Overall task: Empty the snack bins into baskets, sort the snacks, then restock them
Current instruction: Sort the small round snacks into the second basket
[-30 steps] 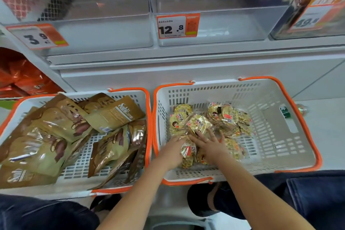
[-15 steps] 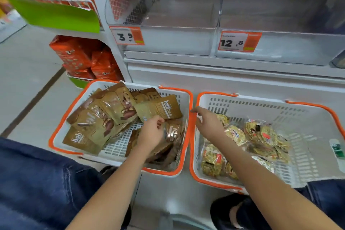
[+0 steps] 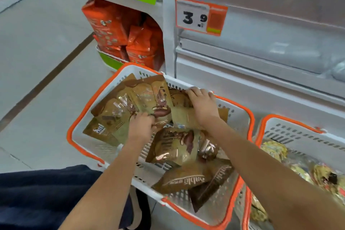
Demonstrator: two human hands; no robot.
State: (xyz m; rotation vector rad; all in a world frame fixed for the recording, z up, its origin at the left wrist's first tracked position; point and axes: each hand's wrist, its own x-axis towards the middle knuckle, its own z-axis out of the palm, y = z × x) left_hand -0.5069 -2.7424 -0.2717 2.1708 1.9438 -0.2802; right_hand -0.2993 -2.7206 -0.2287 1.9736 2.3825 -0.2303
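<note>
Currently both hands work inside the white slotted plastic basket with orange rim: left hand pinching, right hand pressing the glossy brown snack pouches. Recommended: square pouches into one facing stack before lifting.

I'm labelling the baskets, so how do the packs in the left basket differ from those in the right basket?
The left basket holds flat brown pouches; the right basket holds smaller, rounder yellow packs. Both hands, left and right, are on the brown pouches; nothing touches the yellow packs. Both baskets are white with orange rims, and both sets of packs lie in loose heaps.
</note>
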